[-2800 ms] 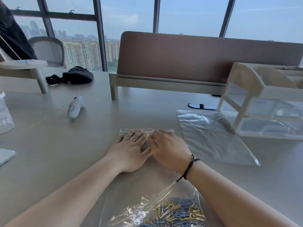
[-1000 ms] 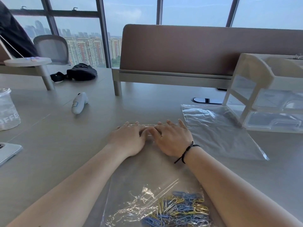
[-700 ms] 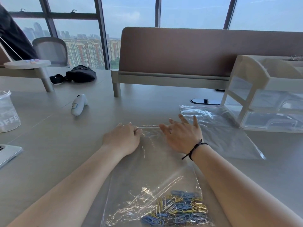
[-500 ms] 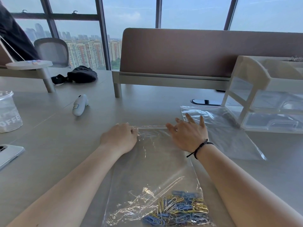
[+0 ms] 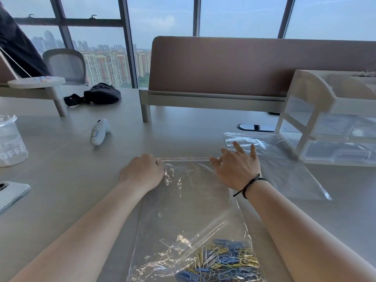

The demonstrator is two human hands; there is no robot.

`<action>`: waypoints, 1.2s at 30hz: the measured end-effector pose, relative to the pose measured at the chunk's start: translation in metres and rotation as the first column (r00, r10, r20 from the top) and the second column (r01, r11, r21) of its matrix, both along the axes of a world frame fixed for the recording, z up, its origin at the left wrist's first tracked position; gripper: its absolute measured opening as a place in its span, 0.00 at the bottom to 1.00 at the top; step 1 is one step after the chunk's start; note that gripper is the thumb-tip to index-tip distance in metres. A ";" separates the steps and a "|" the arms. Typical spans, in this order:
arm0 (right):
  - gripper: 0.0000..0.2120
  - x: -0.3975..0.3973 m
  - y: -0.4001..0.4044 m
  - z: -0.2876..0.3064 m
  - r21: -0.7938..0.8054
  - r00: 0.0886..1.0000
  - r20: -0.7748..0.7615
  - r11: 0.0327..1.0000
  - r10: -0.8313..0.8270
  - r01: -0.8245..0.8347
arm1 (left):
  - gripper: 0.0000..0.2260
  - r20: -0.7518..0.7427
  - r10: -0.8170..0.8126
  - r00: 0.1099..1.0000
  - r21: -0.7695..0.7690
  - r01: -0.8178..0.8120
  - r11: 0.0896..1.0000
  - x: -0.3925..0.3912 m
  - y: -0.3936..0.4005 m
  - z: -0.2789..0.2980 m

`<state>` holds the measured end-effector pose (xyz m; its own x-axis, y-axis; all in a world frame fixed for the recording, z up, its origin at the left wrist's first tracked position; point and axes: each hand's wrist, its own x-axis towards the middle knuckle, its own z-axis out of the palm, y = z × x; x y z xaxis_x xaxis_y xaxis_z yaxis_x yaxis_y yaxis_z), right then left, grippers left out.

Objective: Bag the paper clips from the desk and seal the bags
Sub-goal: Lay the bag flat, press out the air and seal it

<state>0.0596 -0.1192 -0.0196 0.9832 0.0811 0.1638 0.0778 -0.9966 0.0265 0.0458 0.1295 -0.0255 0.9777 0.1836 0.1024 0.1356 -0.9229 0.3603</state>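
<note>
Paper clips, blue and yellow, lie heaped in the near end of a clear bag flat on the desk, well away from its mouth so the zip strip at the far edge sits flat and free for pressing. The left hand is curled at the strip's left end, apparently pinching it to anchor the bag (the fingertips are hidden). The right hand rests at the right end with fingers spread and fairly straight, thumb and forefinger on the strip, pressing it down; the seal looks nearly closed. A second, empty bag lies just beside, probably waiting its turn.
</note>
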 end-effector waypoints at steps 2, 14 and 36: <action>0.31 0.002 0.000 -0.001 -0.006 1.000 0.006 1.000 0.000 0.000 | 0.17 0.003 0.016 1.000 -0.008 -0.016 1.000 -0.001 0.001 0.001; 0.25 -0.009 0.046 0.010 0.085 0.957 -0.008 0.954 0.290 -0.288 | 0.12 0.101 -0.104 0.989 0.167 0.087 0.982 -0.002 -0.002 -0.003; 0.26 -0.009 0.033 0.002 0.055 0.971 -0.098 0.975 0.219 -0.215 | 0.17 0.018 -0.226 0.974 -0.008 0.226 0.974 -0.004 -0.003 0.001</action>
<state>0.0507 -0.0859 -0.0175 0.9546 0.2892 0.0709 0.2922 -0.9557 -0.0364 0.0419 0.1261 -0.0250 0.9922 -0.0407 0.1181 -0.0820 -0.9255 0.3698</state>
